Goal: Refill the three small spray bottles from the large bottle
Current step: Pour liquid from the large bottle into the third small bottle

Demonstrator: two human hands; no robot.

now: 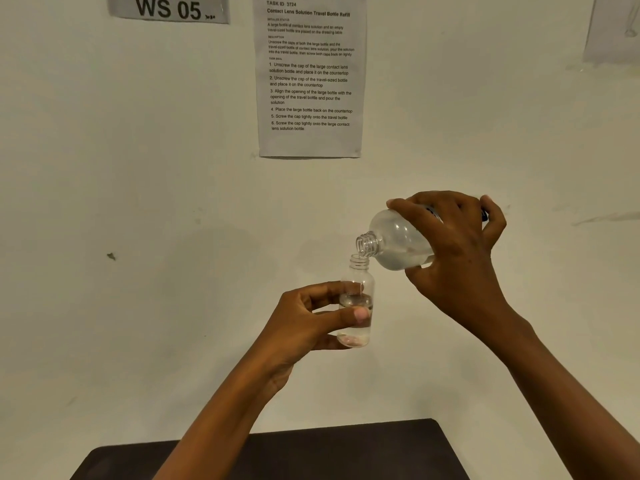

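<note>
My left hand (308, 320) grips a small clear bottle (358, 285) upright in the air, uncapped, with clear liquid filling roughly its lower half. My right hand (457, 244) holds the large clear bottle (394, 240) tilted down to the left, its open threaded neck right over the small bottle's mouth. A thin stream of liquid runs down inside the small bottle. Both bottles are held well above the table, in front of the wall. No other small bottles or caps are in view.
A dark table top (346, 452) shows at the bottom edge, partly hidden by my forearms. A printed instruction sheet (310, 74) and a "WS 05" sign (168, 8) hang on the pale wall behind.
</note>
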